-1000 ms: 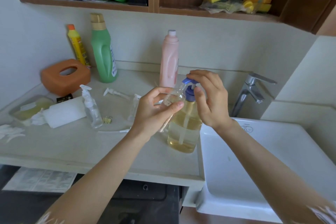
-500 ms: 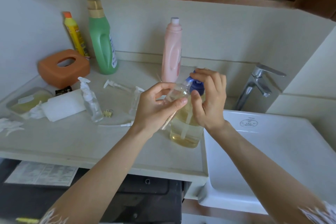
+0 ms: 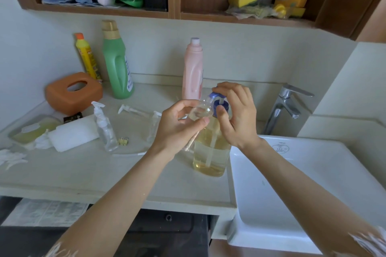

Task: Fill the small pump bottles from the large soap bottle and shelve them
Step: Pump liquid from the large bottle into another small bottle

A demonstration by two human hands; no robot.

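The filling step is proceeding: the left hand (image 3: 177, 125) fingers are pinching a tilted small pump bottle (image 3: 200, 111) under the spout while the right hand (image 3: 236, 115) fingers are curling over the pump head (image 3: 219, 100) of the large soap bottle (image 3: 211, 150) standing on the tabletop (image 3: 104, 173); next likely requires another downward press.

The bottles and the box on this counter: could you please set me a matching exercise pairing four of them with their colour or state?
Things:
1. tall bottle with gold cap
2. tissue box
3. large soap bottle
4. small clear bottle

Descriptions:
A. orange, lying on the counter at the left
B. held tilted in the left hand
C. green, standing by the wall
D. holds yellowish liquid, the right hand on its blue pump

Pairs: 1-C, 2-A, 3-D, 4-B
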